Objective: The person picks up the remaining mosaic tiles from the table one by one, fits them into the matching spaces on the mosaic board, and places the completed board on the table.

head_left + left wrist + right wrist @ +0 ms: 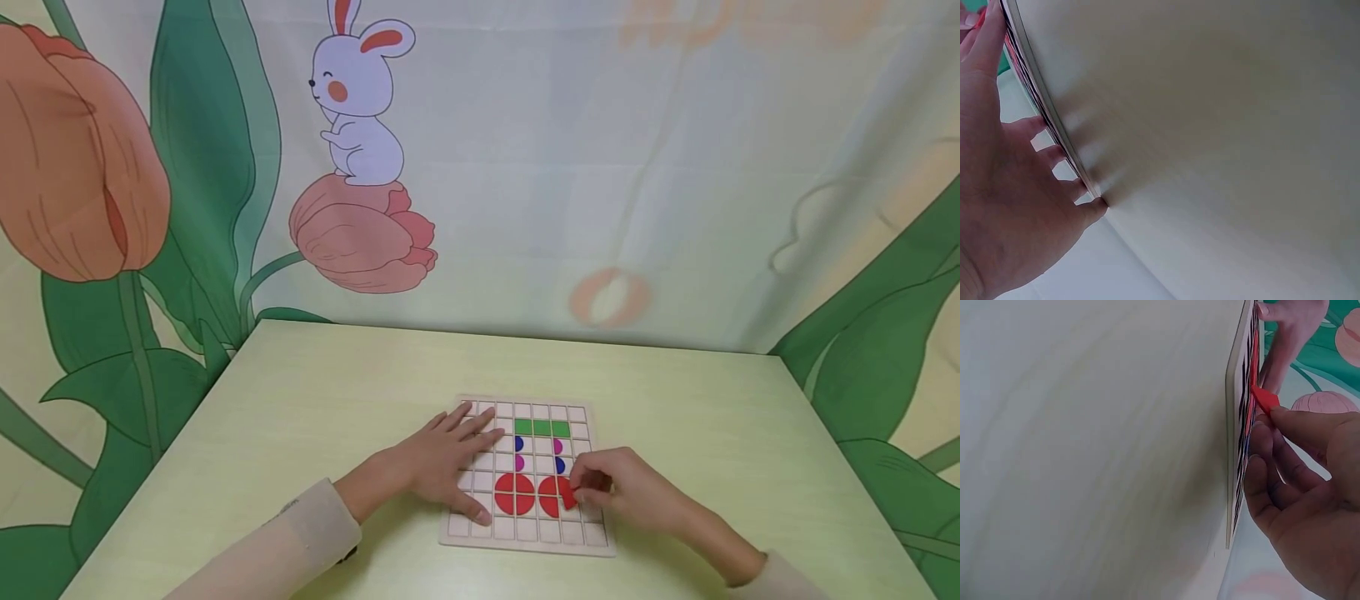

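A square wooden grid board (525, 537) lies on the table. My left hand (438, 460) rests on its left side, fingers spread and nearly straight. Between thumb and fingers, my right hand (633, 490) pinches a red tile (1266, 399) at the board's right side, tilted over the grid. Beside it is a partly formed red circle (549, 487), its lower right part uncovered. A full red circle of quarter tiles (506, 485) lies to the left. Above them sit three green tiles (542, 428), with blue (518, 443) and magenta (557, 447) half-round shapes below.
The pale table (337, 375) spreads around the board. Behind its far edge hangs a curtain (510, 167) printed with tulips and a rabbit. Both forearms come in from the near side, in beige sleeves (300, 533).
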The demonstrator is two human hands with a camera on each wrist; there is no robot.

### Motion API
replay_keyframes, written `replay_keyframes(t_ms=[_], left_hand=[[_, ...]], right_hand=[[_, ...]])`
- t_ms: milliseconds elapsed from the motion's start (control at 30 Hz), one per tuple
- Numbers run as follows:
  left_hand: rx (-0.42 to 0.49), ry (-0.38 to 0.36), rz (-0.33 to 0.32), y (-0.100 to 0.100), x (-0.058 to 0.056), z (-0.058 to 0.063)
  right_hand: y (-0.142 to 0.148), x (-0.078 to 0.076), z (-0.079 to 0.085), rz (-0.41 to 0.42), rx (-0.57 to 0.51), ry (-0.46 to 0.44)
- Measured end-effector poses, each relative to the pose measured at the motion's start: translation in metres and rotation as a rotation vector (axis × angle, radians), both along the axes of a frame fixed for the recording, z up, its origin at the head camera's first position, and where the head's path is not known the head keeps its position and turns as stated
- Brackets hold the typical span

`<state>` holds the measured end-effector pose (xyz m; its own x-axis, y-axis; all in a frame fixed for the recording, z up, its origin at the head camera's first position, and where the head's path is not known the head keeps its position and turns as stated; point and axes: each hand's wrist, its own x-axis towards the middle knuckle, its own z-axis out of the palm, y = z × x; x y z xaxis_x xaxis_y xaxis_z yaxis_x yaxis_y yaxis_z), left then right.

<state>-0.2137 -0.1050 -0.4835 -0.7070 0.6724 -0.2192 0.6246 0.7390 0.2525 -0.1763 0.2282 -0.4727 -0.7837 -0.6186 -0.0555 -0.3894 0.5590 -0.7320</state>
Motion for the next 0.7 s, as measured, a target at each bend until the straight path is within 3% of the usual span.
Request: replay_keyframes(t_ms=[700], left_hand=[[-0.005, 0.008, 0.0, -0.0008, -0.0017, -0.0032]], right_hand=[[-0.0082, 0.0042, -0.0036, -0.034, 0.086, 0.03]])
